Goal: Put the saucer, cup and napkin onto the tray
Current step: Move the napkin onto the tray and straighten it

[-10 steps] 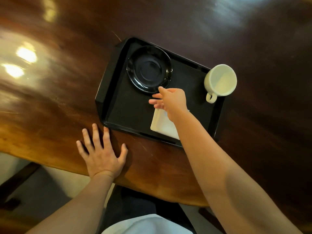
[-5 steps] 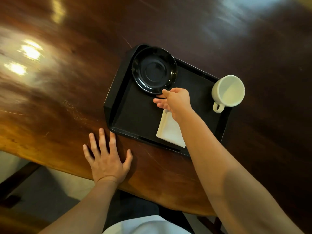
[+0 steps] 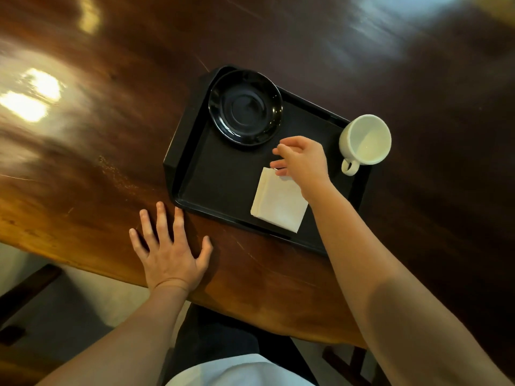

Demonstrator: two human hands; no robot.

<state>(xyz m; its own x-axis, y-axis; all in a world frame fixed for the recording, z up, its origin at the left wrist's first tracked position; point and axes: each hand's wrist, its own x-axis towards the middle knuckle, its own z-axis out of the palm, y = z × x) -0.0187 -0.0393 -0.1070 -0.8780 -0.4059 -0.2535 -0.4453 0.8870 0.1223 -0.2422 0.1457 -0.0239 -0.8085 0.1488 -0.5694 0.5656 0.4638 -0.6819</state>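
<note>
A black tray (image 3: 217, 188) lies on the dark wooden table. In its far left corner sits a black saucer (image 3: 245, 107). A folded white napkin (image 3: 278, 201) lies flat near the tray's front edge. A white cup (image 3: 365, 140) stands upright at the tray's far right corner, handle toward me; whether it rests inside the rim I cannot tell. My right hand (image 3: 302, 160) hovers over the tray just beyond the napkin's far corner, fingers apart, holding nothing. My left hand (image 3: 170, 246) lies flat on the table, fingers spread, just in front of the tray's near left corner.
The glossy wooden table (image 3: 111, 135) stretches wide to the left and beyond the tray, with bright light reflections at the left. Its near edge runs just behind my left wrist. Below it I see floor and dark furniture legs (image 3: 25, 291).
My right hand has drawn back from beside the saucer toward the right, uncovering the napkin. The napkin, saucer and cup stay in place. My left hand has not shifted on the table.
</note>
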